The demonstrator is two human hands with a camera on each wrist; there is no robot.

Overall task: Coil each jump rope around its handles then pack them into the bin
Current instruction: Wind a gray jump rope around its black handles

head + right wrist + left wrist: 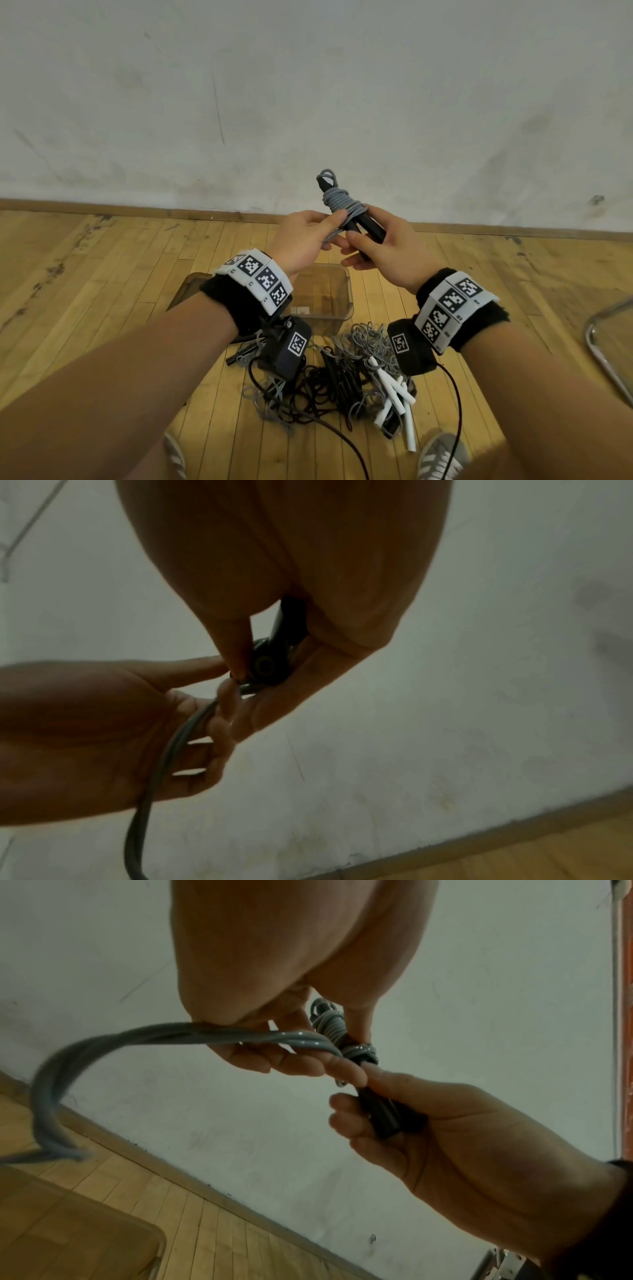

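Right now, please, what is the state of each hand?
Left hand: closed, pinching the loose grey rope.
Right hand: closed, gripping the black handles, which carry the coiled part of the rope.

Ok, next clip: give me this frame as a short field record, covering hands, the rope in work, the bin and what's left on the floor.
left hand: grips the loose strands of the grey rope
right hand: grips the black handles
rope in work: several turns coiled around the handles, a loose length left
bin: clear, on the wooden floor, no rope visible inside
unpacked pile: tangled grey and dark ropes, white handles, in front of the bin
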